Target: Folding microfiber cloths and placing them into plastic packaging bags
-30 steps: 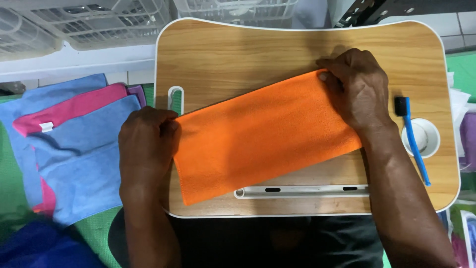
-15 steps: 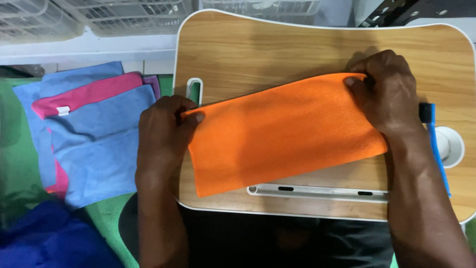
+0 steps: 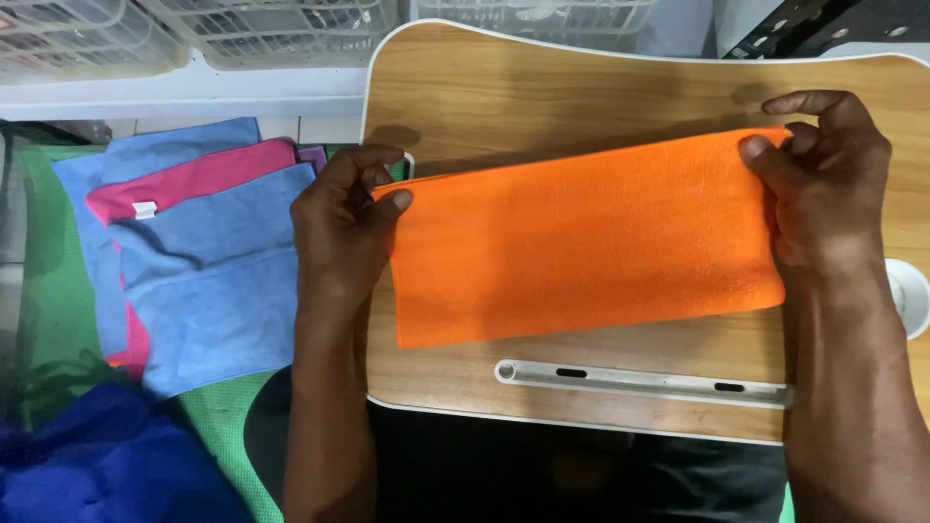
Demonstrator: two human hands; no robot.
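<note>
Blue and pink cloths (image 3: 199,257) lie piled left of the left hand (image 3: 339,228), which pinches the orange cloth (image 3: 581,247) at its near-left corner; the right hand (image 3: 823,189) pinches the opposite corner, stretching it over the wooden tabletop (image 3: 542,87).

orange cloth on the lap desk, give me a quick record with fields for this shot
cloth: orange microfibre cloth, folded to a long band, stretched between both hands
left hand: left hand pinches the cloth's upper left corner
right hand: right hand pinches the upper right corner
surface: wooden lap desk with white edge
desk parts: white slotted ledge near the front; white cup recess at right
beside desk: blue and pink cloths lying left on green mat
behind: white plastic baskets
</note>
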